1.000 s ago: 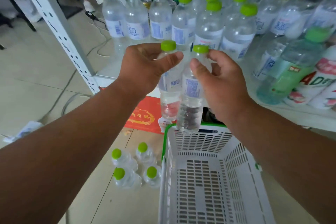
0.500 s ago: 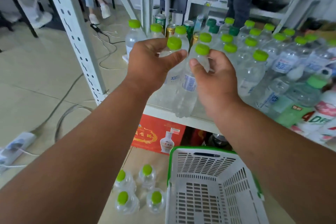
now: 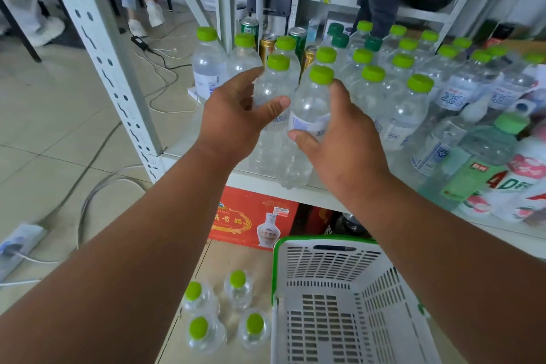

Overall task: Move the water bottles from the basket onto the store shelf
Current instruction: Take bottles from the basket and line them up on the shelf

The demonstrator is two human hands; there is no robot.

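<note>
Two clear water bottles with green caps stand upright at the front edge of the white shelf (image 3: pixel 266 179). My left hand (image 3: pixel 233 118) cups the left bottle (image 3: pixel 273 83) with straightened fingers, its thumb lying across the bottle's front. Around the right bottle (image 3: pixel 310 103) my right hand (image 3: pixel 339 142) is spread wide, thumb at the label and fingers behind. Neither hand grips tightly. The white basket (image 3: pixel 325 245) with a green rim sits below the shelf; the part I see holds nothing.
Several more green-capped bottles (image 3: pixel 413 109) and drink cans (image 3: pixel 267 44) crowd the shelf behind. Other drinks lie at the right. Several bottles (image 3: pixel 218 319) stand on the floor left of the basket. A perforated shelf post (image 3: pixel 97 38), cables and a power strip are on the left.
Both bottles came down from the air and now stand on the shelf edge. My hands slid from the necks to the bodies and loosened.
</note>
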